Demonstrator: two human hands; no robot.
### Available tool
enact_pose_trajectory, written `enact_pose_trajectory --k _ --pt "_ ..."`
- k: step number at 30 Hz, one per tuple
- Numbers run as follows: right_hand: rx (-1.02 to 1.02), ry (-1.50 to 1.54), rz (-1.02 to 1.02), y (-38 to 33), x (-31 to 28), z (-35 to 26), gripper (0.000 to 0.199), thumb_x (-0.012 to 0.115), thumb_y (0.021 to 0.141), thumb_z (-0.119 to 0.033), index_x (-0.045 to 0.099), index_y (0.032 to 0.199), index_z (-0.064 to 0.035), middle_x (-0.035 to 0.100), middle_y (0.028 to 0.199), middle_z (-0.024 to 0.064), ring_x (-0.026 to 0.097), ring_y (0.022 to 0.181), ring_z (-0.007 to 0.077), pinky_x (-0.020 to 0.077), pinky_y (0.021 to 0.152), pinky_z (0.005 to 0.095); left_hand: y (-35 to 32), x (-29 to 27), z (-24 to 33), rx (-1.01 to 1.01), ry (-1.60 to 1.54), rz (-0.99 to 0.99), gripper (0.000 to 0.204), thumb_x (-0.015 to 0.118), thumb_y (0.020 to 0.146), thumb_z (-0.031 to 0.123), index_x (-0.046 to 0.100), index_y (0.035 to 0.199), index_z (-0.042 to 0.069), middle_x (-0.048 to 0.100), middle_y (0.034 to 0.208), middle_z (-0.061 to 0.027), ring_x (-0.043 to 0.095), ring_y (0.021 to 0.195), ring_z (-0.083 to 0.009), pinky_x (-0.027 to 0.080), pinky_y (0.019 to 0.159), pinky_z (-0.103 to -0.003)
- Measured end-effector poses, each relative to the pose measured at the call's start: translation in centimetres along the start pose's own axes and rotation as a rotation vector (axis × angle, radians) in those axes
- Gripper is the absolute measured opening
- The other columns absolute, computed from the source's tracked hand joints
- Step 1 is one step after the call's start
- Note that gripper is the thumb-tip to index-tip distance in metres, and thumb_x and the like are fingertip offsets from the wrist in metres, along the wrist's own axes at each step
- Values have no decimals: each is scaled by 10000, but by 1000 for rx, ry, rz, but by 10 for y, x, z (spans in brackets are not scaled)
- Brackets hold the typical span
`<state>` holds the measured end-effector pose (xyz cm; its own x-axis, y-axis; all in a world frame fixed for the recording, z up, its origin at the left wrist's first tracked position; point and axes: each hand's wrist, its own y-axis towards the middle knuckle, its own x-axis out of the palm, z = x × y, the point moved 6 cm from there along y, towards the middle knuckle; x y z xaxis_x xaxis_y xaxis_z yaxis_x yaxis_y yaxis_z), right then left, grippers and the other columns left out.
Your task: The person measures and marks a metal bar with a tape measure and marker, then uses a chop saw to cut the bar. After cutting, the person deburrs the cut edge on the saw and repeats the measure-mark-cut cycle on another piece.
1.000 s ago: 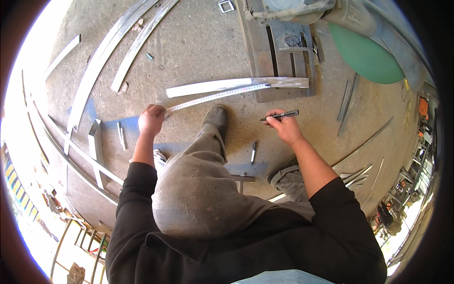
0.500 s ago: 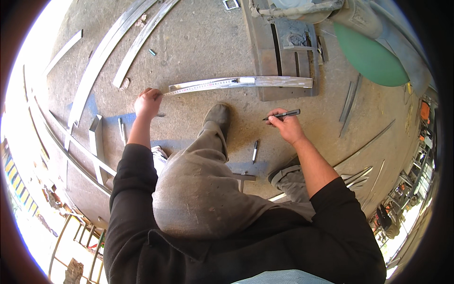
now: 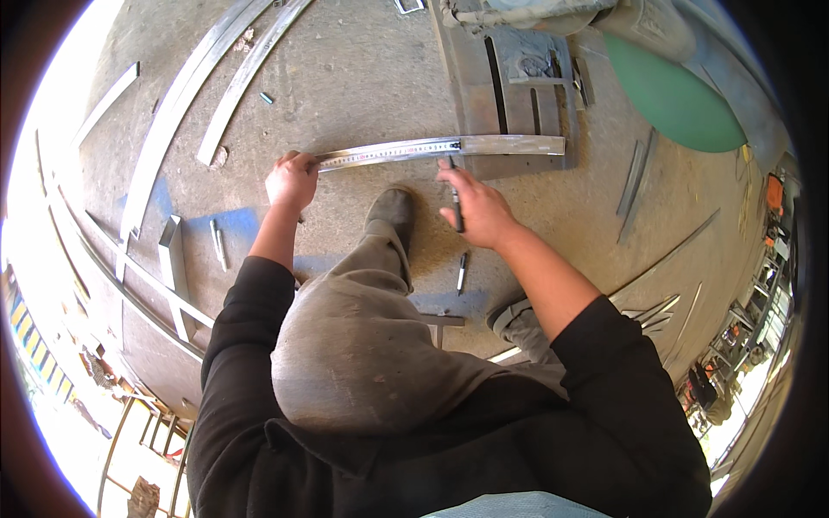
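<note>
A flat silver metal bar (image 3: 518, 145) lies crosswise in front of me, its right part over a slotted metal plate. Along its left part runs a steel ruler (image 3: 384, 154) with fine black and red markings. My left hand (image 3: 293, 180) is closed at the left end of the bar, fingers pinching the ruler's end. In my right hand (image 3: 479, 205) is a black marker pen (image 3: 456, 203), held nearly upright in the picture. Its far tip is at the bar's near edge, close to the ruler's right end; whether it touches the metal I cannot tell.
The slotted metal plate (image 3: 509, 86) belongs to a machine base, beside a green rounded panel (image 3: 665, 95). A second marker (image 3: 462, 273) lies near my boot (image 3: 390, 216). Long metal strips (image 3: 186, 95) and a rectangular tube (image 3: 173, 263) rest on the concrete at left.
My right hand has moved left and forward, bringing the marker to the bar beside the ruler. My left hand has shifted right with the ruler, up to the bar's left end.
</note>
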<state>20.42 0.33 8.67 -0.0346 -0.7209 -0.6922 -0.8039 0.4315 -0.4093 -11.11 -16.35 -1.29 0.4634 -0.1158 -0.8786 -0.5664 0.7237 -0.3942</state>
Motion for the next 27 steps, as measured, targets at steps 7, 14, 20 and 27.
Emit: enact_pose_trajectory --k 7,14,20,27 --pt "261 -192 -279 34 24 -7 745 656 876 -93 394 1571 -155 285 1712 124 667 1207 372 555 1020 475 1 0 3 23 14 48 150 754 901 284 782 1004 178 728 1016 -25 706 1010 -271 578 874 -407" --pt "256 -208 -247 38 29 -11 750 658 875 -111 376 1570 -127 247 1721 173 682 1172 401 562 1000 489 2 1 -1 17 15 47 162 748 901 298 787 1022 197 731 1065 -19 689 1063 -275 568 920 -416" --pt "268 -227 -251 37 30 -10 759 635 882 -107 362 1589 -121 220 1733 171 694 1154 391 572 977 480 1 1 1 14 21 64 165 757 898 301 785 1018 191 728 1053 -20 690 1054 -284 568 917 -420" --pt "286 -233 -247 38 27 -12 783 626 871 -110 358 1606 -130 234 1732 168 713 1108 397 583 947 478 0 3 3 -45 40 35 176 739 906 321 789 1026 202 721 1109 -19 665 1116 -287 558 955 -425"
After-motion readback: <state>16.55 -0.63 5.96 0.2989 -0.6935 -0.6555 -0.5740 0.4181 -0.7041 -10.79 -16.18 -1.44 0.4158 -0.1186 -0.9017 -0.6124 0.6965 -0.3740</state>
